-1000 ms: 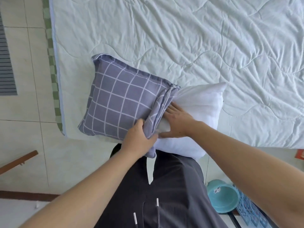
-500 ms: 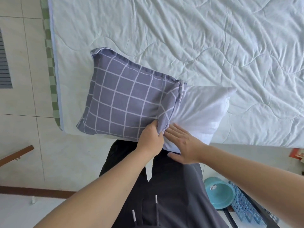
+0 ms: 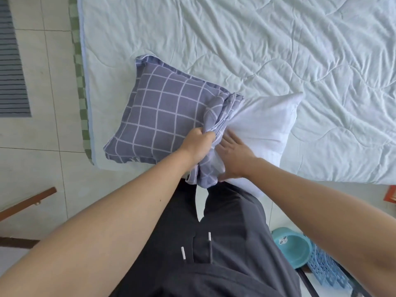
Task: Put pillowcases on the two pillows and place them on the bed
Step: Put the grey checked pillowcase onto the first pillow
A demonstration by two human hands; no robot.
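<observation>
A white pillow [image 3: 265, 127] is lying at the near edge of the bed [image 3: 257, 39], half inside a purple checked pillowcase [image 3: 165, 116]. The left hand [image 3: 198, 144] is gripping the bunched open end of the pillowcase in a closed fist. The right hand [image 3: 232, 156] is pressing flat, fingers spread, on the bare part of the pillow just beside the bunched fabric. A teal basin [image 3: 293, 247] is sitting on the floor beside a blue basket [image 3: 327, 269].

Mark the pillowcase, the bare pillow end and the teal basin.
pillowcase [image 3: 162, 116]: head view, checked top face.
pillow [image 3: 265, 123]: head view, uncovered white half.
teal basin [image 3: 293, 247]: head view, inner bowl.
</observation>
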